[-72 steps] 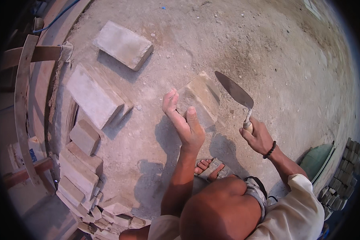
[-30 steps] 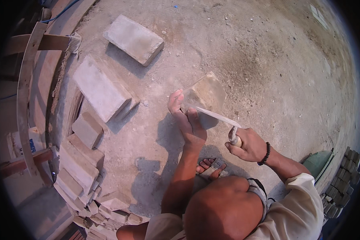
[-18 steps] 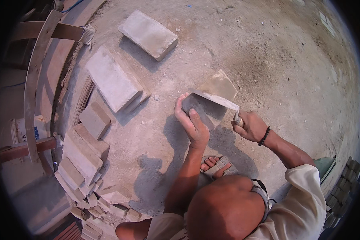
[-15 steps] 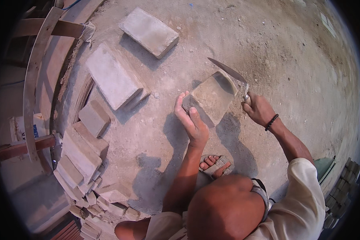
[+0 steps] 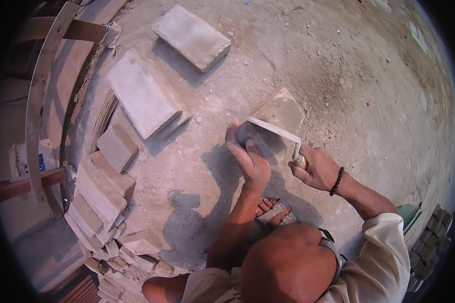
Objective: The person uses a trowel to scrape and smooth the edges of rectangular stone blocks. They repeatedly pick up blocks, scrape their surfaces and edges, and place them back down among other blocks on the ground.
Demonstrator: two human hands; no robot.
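Observation:
In front of me is a grey-tan brick, tilted, with my left hand cupped against its near left side, thumb and fingers closed on it. My right hand is wrapped round the wooden handle of a trowel. The trowel's thin blade points left across the brick's near part, close to my left fingers, and its tip is smeared by motion. Whether the blade touches the brick I cannot tell. The blade and its shadow partly hide the brick's near face.
Two pale stacks of bricks, one to the left and one farther off, stand on dusty ground. A heap of bricks lies at left, beside a wooden frame. My sandalled foot is just below my hands.
My right hand has drawn nearer and slightly left, swinging the trowel from beyond the brick's far right corner to across its near part. My left hand still grips the brick.

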